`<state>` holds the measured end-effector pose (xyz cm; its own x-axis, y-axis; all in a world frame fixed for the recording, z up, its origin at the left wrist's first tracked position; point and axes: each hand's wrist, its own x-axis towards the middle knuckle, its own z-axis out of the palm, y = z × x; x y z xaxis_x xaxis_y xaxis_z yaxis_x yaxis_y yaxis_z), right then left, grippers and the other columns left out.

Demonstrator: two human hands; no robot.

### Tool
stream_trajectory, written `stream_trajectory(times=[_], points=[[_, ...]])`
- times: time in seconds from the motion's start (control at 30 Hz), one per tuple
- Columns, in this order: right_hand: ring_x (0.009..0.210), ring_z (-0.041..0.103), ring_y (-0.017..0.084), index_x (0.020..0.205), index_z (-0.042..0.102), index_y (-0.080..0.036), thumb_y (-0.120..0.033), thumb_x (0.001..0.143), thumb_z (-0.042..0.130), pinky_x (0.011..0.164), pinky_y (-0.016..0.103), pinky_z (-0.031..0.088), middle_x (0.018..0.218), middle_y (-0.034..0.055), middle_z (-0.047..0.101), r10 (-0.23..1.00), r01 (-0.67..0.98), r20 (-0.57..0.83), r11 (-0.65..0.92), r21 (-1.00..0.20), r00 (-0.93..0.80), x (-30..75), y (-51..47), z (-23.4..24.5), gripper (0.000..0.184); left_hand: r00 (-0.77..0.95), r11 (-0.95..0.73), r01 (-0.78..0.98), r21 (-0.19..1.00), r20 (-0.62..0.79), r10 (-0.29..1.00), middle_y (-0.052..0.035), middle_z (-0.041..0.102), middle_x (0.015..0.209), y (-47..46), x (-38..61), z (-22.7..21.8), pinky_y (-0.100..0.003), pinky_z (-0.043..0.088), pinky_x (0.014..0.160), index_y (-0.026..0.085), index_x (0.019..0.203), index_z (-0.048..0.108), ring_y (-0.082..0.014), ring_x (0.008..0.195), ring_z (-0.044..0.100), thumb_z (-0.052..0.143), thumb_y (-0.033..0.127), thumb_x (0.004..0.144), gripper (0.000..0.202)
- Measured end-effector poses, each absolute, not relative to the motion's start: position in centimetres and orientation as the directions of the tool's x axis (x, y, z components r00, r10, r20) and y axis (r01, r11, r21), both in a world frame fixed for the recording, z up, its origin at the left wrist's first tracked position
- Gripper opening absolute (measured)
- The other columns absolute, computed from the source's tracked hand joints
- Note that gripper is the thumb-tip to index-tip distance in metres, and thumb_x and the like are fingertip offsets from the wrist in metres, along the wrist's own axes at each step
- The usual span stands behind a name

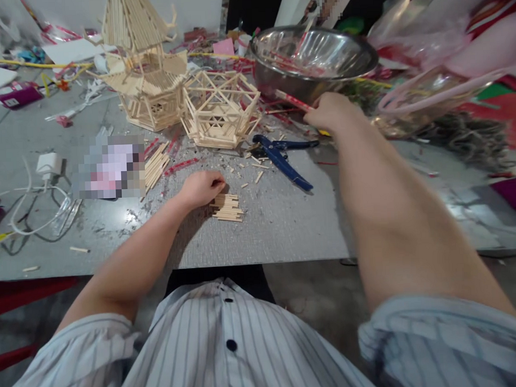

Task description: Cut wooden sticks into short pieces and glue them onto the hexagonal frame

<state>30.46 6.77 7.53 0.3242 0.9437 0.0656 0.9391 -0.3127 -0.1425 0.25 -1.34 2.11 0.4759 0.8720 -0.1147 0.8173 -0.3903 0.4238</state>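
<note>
My right hand [335,113] reaches forward in front of the steel bowl, closed on a red-wrapped chopstick packet [295,100] with a pale end. My left hand [202,188] rests on the table, its fingers curled down at the upper edge of a row of short wooden sticks [228,208]; whatever it pinches is hidden. Blue-handled cutters [285,161] lie between my hands. Behind them stand a hexagonal stick frame [219,113] and a tiered stick pagoda [146,73]. A bundle of longer sticks [156,167] lies left of my left hand.
A steel bowl [275,80] with red wrappers inside stands at the back. A clear bag with a pink rim [432,94] sits right of it. On the left are a white charger [49,166], cables and a blurred phone-like object [113,170]. Stick scraps litter the table.
</note>
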Motion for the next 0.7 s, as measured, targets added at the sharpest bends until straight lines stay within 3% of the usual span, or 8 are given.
stream_trajectory(times=[0.1, 0.17, 0.27, 0.33, 0.47, 0.53, 0.6, 0.7], points=[[0.118, 0.065, 0.032, 0.123, 0.070, 0.000, -0.035, 0.094, 0.064, 0.088, 0.037, 0.044, 0.126, 0.0274, 0.066, 0.918, 0.877, -0.051, -0.391, -0.281, 0.393, 31.0, 5.5, 7.8, 0.046, 0.482, -0.395, 0.800, 0.451, -0.091, 0.872, -0.0093, 0.078, 0.101, -1.1, 0.2, 1.9, -0.029, 0.038, 0.071, 0.017, 0.104, 0.076, -0.0205, 0.089, 0.066, 0.054, 0.022, 0.091, 0.026], [0.123, 0.063, 0.032, 0.126, 0.070, -0.001, -0.038, 0.098, 0.057, 0.092, 0.036, 0.044, 0.129, 0.0267, 0.065, 0.902, 0.855, 0.007, -0.408, -0.321, 0.432, 31.4, 4.8, 7.9, 0.048, 0.477, -0.385, 0.779, 0.494, -0.070, 0.876, -0.0093, 0.077, 0.099, -0.9, 0.2, 1.8, -0.029, 0.039, 0.072, 0.016, 0.102, 0.076, -0.0190, 0.087, 0.065, 0.055, 0.021, 0.090, 0.024], [0.128, 0.060, 0.032, 0.119, 0.073, -0.002, -0.027, 0.100, 0.050, 0.100, 0.037, 0.042, 0.127, 0.0264, 0.067, 0.851, 0.833, 0.146, -0.437, -0.338, 0.505, 31.4, 4.0, 7.6, 0.039, 0.468, -0.367, 0.739, 0.564, -0.040, 0.883, -0.0078, 0.074, 0.091, -0.6, 0.1, 1.6, -0.027, 0.039, 0.070, 0.015, 0.097, 0.074, -0.0160, 0.079, 0.061, 0.056, 0.022, 0.090, 0.021], [0.113, 0.067, 0.025, 0.107, 0.074, -0.002, -0.019, 0.099, 0.049, 0.096, 0.035, 0.046, 0.115, 0.0241, 0.072, 0.829, 0.791, 0.195, -0.388, -0.473, 0.523, 30.5, 3.6, 7.3, 0.031, 0.461, -0.362, 0.723, 0.589, -0.019, 0.887, -0.0061, 0.072, 0.086, -0.5, 0.1, 1.5, -0.027, 0.037, 0.067, 0.015, 0.093, 0.074, -0.0146, 0.073, 0.057, 0.057, 0.023, 0.091, 0.019], [0.058, 0.059, 0.008, 0.092, 0.061, -0.013, -0.015, 0.101, 0.045, 0.068, 0.028, 0.051, 0.082, 0.0062, 0.071, 0.872, 0.291, 0.021, -0.140, -0.946, 0.490, 26.2, 2.3, 6.5, 0.017, 0.445, -0.390, 0.709, 0.588, 0.057, 0.894, -0.0057, 0.072, 0.086, -0.6, 0.3, 1.7, -0.027, 0.037, 0.068, 0.015, 0.095, 0.074, -0.0145, 0.073, 0.055, 0.055, 0.024, 0.090, 0.021], [0.060, 0.062, 0.008, 0.082, 0.052, -0.019, -0.015, 0.101, 0.044, 0.068, 0.025, 0.053, 0.074, 0.0010, 0.068, 0.921, 0.018, -0.073, -0.086, -0.996, 0.383, 23.3, 1.6, 5.7, 0.021, 0.432, -0.406, 0.701, 0.586, 0.104, 0.896, -0.0073, 0.073, 0.090, -0.9, 0.5, 1.9, -0.028, 0.039, 0.071, 0.014, 0.096, 0.074, -0.0153, 0.076, 0.057, 0.054, 0.026, 0.091, 0.024], [0.075, 0.070, 0.011, 0.081, 0.049, -0.021, -0.023, 0.102, 0.047, 0.074, 0.028, 0.058, 0.075, -0.0006, 0.069, 0.967, -0.151, -0.023, 0.016, -0.988, 0.252, 20.8, 1.0, 4.6, 0.022, 0.404, -0.404, 0.699, 0.591, 0.140, 0.904, -0.0082, 0.074, 0.092, -1.1, 0.7, 2.0, -0.029, 0.040, 0.071, 0.014, 0.097, 0.073, -0.0160, 0.077, 0.058, 0.052, 0.032, 0.093, 0.028], [0.093, 0.073, 0.018, 0.084, 0.052, -0.024, -0.044, 0.090, 0.068, 0.081, 0.034, 0.060, 0.083, -0.0004, 0.071, 0.989, -0.223, 0.077, 0.104, -0.969, 0.127, 18.2, 0.3, 2.6, 0.026, 0.356, -0.373, 0.687, 0.623, 0.159, 0.921, -0.0073, 0.074, 0.090, -1.2, 0.7, 2.0, -0.028, 0.039, 0.067, 0.016, 0.097, 0.071, -0.0161, 0.076, 0.058, 0.050, 0.041, 0.095, 0.033]])
